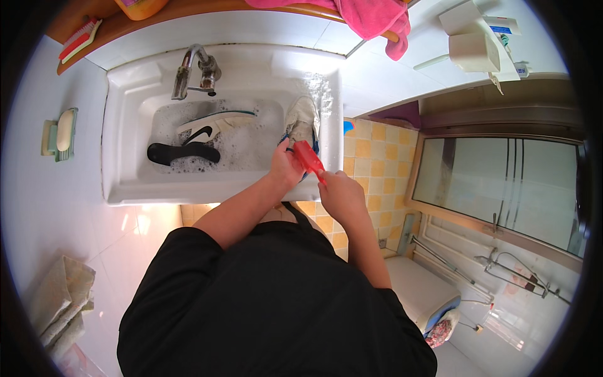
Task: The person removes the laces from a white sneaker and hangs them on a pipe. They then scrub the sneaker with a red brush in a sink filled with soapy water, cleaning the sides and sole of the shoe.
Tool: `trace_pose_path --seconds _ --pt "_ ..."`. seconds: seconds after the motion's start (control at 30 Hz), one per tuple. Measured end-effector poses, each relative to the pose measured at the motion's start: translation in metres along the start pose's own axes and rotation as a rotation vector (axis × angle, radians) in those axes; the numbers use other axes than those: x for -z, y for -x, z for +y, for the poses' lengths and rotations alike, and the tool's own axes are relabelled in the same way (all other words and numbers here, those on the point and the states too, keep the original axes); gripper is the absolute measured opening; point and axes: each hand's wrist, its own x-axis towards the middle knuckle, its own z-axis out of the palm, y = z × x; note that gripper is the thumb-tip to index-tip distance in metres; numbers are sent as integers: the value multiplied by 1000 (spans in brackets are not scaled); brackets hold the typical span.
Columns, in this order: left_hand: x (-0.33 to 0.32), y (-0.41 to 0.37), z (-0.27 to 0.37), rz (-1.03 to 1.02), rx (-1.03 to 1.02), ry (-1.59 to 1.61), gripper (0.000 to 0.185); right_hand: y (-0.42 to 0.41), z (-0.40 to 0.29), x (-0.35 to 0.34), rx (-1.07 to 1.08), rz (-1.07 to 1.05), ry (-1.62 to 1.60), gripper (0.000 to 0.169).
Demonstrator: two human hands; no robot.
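A light canvas-like shoe (302, 115) with blue edging rests on the right ledge of the white sink (226, 193), its toe toward the back wall. My left hand (286, 165) grips the shoe's near part from the left. In my right hand (343, 193) is the handle of a red plastic brush (308, 158), whose head lies against the shoe; its bristles are hidden. In the soapy water of the basin, a second shoe (207, 129), white with a black Nike mark, lies on its side. A black insole (183, 153) floats beside it.
A chrome faucet (188, 73) stands at the sink's back. Above are a wooden shelf (113, 37) with a red-and-white brush (80, 40) and a pink towel (372, 19). A soap bar (65, 129) sits in a green wall dish at left. A tiled floor (377, 155) shows at right.
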Motion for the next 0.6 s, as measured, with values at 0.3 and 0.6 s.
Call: trace_pose_path --seconds 0.3,0.6 --pt "-2 2 3 -37 15 -81 43 -8 -2 0 -15 16 27 21" --pt "-13 -2 -8 100 -2 -108 44 -40 22 -33 -112 185 -119 26"
